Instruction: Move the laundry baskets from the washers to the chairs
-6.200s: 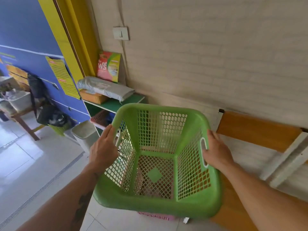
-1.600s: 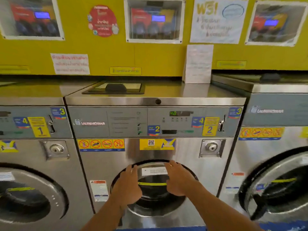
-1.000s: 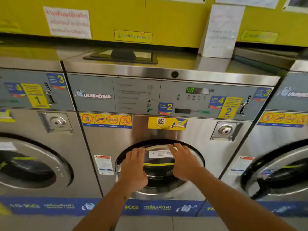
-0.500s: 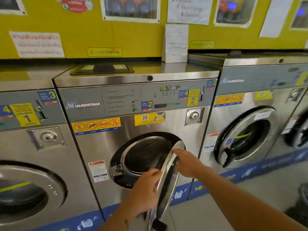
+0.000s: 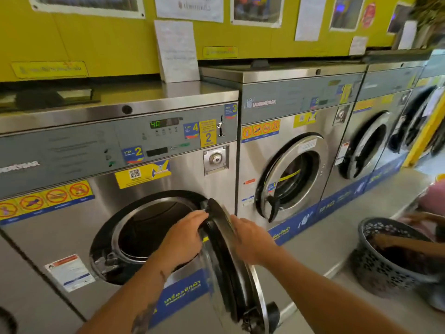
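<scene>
I face a row of steel front-load washers. The nearest washer (image 5: 125,150) has its round door (image 5: 231,266) swung wide open toward me, hinged on the right. My left hand (image 5: 185,239) grips the door's inner edge near the top. My right hand (image 5: 250,239) rests flat on the door's outer face. The drum opening (image 5: 149,230) is dark and looks empty. A dark perforated laundry basket (image 5: 385,268) with dark clothes sits on the floor at the right. No chair is in view.
A second washer (image 5: 291,165) to the right has its door ajar, and further washers follow. Another person's arm (image 5: 407,244) reaches into the dark basket at the right edge. A raised grey step (image 5: 332,239) runs along the washers' base. Yellow wall with notices behind.
The green basket I carried earlier is gone from my hands. I have pulled the washer door from shut to wide open, and my view has turned right, showing the dark basket.
</scene>
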{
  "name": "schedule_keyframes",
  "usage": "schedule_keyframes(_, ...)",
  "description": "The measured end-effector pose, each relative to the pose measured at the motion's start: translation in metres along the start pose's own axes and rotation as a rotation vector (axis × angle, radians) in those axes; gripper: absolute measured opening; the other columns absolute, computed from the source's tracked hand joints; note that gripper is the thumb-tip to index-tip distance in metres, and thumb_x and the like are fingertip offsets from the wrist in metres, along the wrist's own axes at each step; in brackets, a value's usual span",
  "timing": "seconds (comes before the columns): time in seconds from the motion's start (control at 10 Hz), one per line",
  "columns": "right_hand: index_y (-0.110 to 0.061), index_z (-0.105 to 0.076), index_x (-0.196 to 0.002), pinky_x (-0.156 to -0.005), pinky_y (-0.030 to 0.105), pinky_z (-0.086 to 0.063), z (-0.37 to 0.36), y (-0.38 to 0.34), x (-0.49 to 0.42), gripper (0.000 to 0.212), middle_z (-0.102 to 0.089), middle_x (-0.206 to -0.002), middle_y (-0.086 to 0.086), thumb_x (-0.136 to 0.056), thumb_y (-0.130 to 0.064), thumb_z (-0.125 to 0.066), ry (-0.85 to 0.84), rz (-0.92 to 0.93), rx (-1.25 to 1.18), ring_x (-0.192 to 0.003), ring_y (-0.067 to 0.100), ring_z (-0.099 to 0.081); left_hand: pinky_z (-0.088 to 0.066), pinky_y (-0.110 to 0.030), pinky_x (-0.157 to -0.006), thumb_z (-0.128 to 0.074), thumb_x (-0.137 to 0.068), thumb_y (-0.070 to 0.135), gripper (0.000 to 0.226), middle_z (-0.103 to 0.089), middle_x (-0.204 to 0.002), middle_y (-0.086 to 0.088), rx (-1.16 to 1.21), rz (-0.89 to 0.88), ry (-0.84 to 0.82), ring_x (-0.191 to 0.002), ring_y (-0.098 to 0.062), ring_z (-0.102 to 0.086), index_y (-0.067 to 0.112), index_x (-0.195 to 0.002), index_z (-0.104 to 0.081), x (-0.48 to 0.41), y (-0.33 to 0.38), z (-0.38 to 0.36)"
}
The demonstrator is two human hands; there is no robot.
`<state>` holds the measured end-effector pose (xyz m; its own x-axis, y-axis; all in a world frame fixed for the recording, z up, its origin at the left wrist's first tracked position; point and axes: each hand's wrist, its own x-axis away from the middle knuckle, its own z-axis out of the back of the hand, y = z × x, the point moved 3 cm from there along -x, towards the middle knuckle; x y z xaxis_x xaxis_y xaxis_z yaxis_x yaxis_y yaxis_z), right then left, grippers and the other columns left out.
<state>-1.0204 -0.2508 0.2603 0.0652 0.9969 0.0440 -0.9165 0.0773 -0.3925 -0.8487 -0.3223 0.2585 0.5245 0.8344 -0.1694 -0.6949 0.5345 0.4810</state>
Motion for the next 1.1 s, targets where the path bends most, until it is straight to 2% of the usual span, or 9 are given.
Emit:
schedule_keyframes(0.1,-0.025,-0.033,-0.139,-0.085,0.044,-0.054,0.001,0.018,-0.002,0.065,-0.058,-0.118,0.003,-0.082,-0.020,-0.062,0.031,0.046,0.073,-0.105,0.029,-0.060,-0.028,-0.037,-0.119,-0.050,-0.086,0.001,0.069,-0.026,-0.161,0.008,-0.086,-0.014,-0.045,-0.146,-0.016,-0.029,0.022,-0.150,-0.035,-0.031,0.022,-0.009)
schedule_keyframes(0.2,-0.021,-0.023,-0.149,-0.096,0.045,-0.047,0.005,0.056,-0.010,0.080,-0.051,-0.134,0.004,-0.081,-0.018,-0.066,0.083,0.081,0.203,-0.118,0.030,-0.051,-0.027,-0.041,-0.120,-0.055,-0.083,-0.002,0.080,-0.014,-0.164,0.008,-0.214,-0.033,-0.145,-0.149,-0.019,-0.021,0.024,-0.153,-0.026,-0.067,0.058,-0.032)
schedule_keyframes(0.3,-0.017,-0.016,-0.152,-0.104,0.046,-0.039,0.010,0.081,-0.018,0.083,-0.042,-0.143,0.007,-0.084,-0.019,-0.064,0.115,0.094,0.282,-0.126,0.031,-0.044,-0.025,-0.040,-0.120,-0.055,-0.080,-0.005,0.085,-0.018,-0.163,0.007,-0.218,0.002,-0.173,-0.149,-0.017,-0.021,0.024,-0.154,-0.024,-0.084,0.074,-0.048)
schedule_keyframes(0.4,-0.013,-0.005,-0.154,-0.110,0.050,-0.031,0.018,0.112,-0.031,0.088,-0.025,-0.155,0.013,-0.087,-0.029,-0.060,0.128,0.122,0.350,-0.135,0.034,-0.033,-0.026,-0.038,-0.120,-0.052,-0.079,-0.006,0.087,-0.020,-0.162,0.008,-0.189,0.085,-0.158,-0.148,-0.014,-0.023,0.027,-0.154,-0.021,-0.106,0.086,-0.066)
schedule_keyframes(0.6,-0.015,0.009,-0.154,-0.116,0.052,-0.020,0.024,0.145,-0.052,0.104,0.001,-0.164,0.011,-0.084,-0.045,-0.060,0.087,0.124,0.307,-0.146,0.035,-0.013,-0.021,-0.038,-0.121,-0.052,-0.081,-0.006,0.093,-0.004,-0.165,0.010,-0.224,0.176,-0.171,-0.151,-0.016,-0.010,0.026,-0.156,-0.009,-0.126,0.109,-0.084)
schedule_keyframes(0.8,-0.014,0.008,-0.154,-0.117,0.053,-0.019,0.032,0.152,-0.054,0.102,0.002,-0.164,0.010,-0.082,-0.043,-0.059,0.066,0.161,0.275,-0.148,0.033,-0.009,-0.016,-0.045,-0.122,-0.058,-0.083,0.004,0.095,0.004,-0.165,0.004,-0.364,0.192,-0.251,-0.152,-0.020,-0.002,0.022,-0.156,0.000,-0.127,0.119,-0.086)
schedule_keyframes(0.9,-0.014,0.004,-0.155,-0.118,0.055,-0.017,0.038,0.151,-0.054,0.103,-0.001,-0.164,0.009,-0.081,-0.045,-0.060,0.000,0.169,0.245,-0.149,0.032,-0.007,-0.016,-0.045,-0.122,-0.059,-0.086,0.014,0.090,0.000,-0.165,0.000,-0.377,0.230,-0.256,-0.152,-0.021,-0.004,0.017,-0.156,-0.002,-0.114,0.120,-0.082)
schedule_keyframes(1.0,-0.014,-0.004,-0.154,-0.118,0.057,-0.018,0.057,0.141,-0.051,0.097,-0.008,-0.163,0.009,-0.080,-0.041,-0.061,-0.040,0.196,0.191,-0.150,0.032,-0.007,-0.019,-0.043,-0.121,-0.056,-0.092,0.026,0.081,-0.006,-0.165,-0.005,-0.342,0.347,-0.210,-0.151,-0.023,-0.010,0.011,-0.156,-0.008,-0.069,0.118,-0.061)
schedule_keyframes(1.1,-0.012,-0.013,-0.152,-0.117,0.055,-0.025,0.071,0.127,-0.042,0.088,-0.017,-0.161,0.010,-0.081,-0.034,-0.059,-0.036,0.217,0.151,-0.148,0.032,-0.015,-0.022,-0.043,-0.120,-0.052,-0.091,0.024,0.075,-0.014,-0.164,-0.007,-0.321,0.414,-0.146,-0.150,-0.024,-0.016,0.009,-0.154,-0.015,-0.038,0.121,-0.042)
